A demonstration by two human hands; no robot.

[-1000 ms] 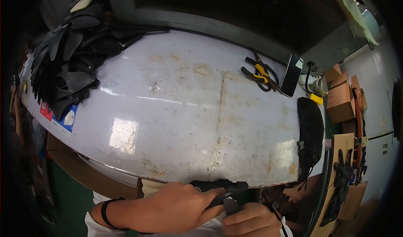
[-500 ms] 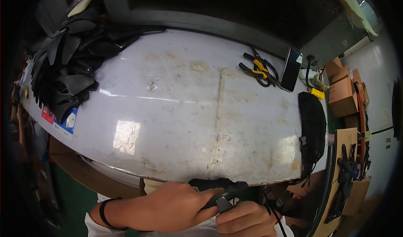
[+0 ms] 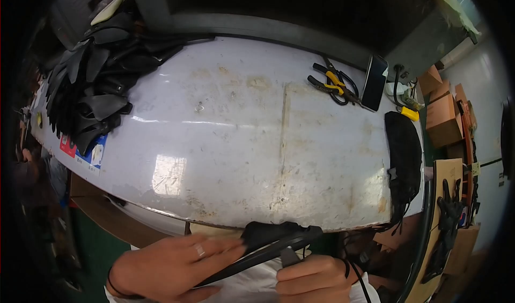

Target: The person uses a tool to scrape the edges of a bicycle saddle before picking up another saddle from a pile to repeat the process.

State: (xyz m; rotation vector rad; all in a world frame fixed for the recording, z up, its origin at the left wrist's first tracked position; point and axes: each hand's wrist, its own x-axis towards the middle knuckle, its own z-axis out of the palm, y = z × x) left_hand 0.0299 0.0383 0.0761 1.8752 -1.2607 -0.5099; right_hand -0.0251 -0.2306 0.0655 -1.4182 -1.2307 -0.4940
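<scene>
At the table's near edge I hold a limp black piece (image 3: pixel 273 233), its kind unclear, with a long black strap (image 3: pixel 244 261) running leftward from it. My left hand (image 3: pixel 171 263), wearing a ring, has its fingers along the strap, which passes between them and the thumb; motion blurs it slightly. On the right, my right hand (image 3: pixel 316 279) is curled closed around the base of a flat grey tab (image 3: pixel 289 256) beside the black piece. What lies inside that fist is hidden.
A heap of black pieces (image 3: pixel 88 94) covers the table's left end. At the far right lie yellow-and-black pliers (image 3: pixel 333 84), a phone (image 3: pixel 375 83) and a yellow object (image 3: pixel 410 113). A black pouch-like bundle (image 3: pixel 403 158) rests along the right edge; cardboard boxes (image 3: pixel 444 123) stand beyond.
My left hand has moved left, away from my right hand, and a length of strap now shows between them. My right hand stays closed by the grey tab. The view has shifted slightly.
</scene>
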